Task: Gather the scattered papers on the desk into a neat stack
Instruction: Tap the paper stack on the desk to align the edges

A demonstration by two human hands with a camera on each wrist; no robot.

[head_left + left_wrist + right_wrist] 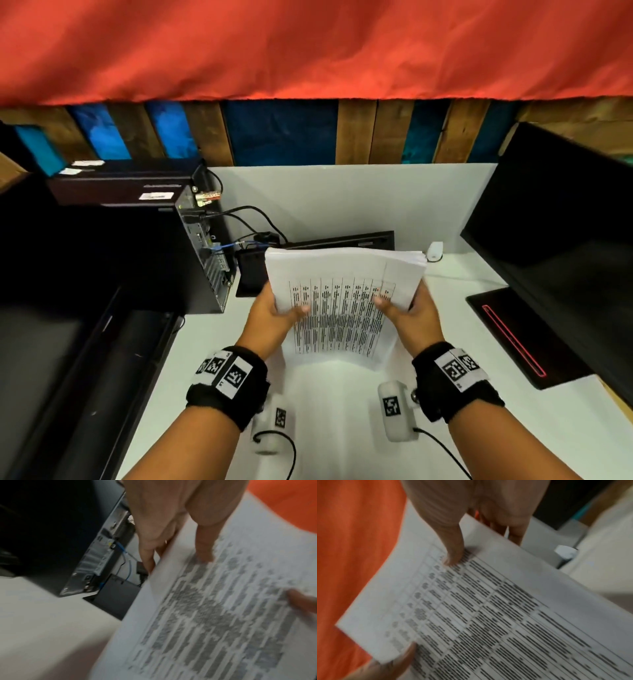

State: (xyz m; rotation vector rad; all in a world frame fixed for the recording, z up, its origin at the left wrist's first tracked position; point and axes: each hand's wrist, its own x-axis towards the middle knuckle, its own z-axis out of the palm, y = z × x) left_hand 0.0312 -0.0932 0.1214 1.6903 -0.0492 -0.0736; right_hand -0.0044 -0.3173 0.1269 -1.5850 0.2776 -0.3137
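A stack of white papers (pixel 342 291) printed with a dense table stands nearly upright above the white desk (pixel 329 394), held between both hands. My left hand (pixel 274 310) grips its left edge, thumb on the printed face and fingers behind. My right hand (pixel 407 308) grips the right edge the same way. The left wrist view shows the papers (pixel 214 615) with the left thumb (pixel 204 547) pressed on the print. The right wrist view shows the papers (pixel 488 608) under the right thumb (pixel 452 550). The stack's lower edge hangs just above the desk.
A black computer tower (pixel 144 253) with cables stands at the left. A black keyboard (pixel 346 240) lies behind the papers, a small white device (pixel 434 251) to its right. A black monitor (pixel 561 233) and its base (pixel 520 335) fill the right. A white partition (pixel 342 198) backs the desk.
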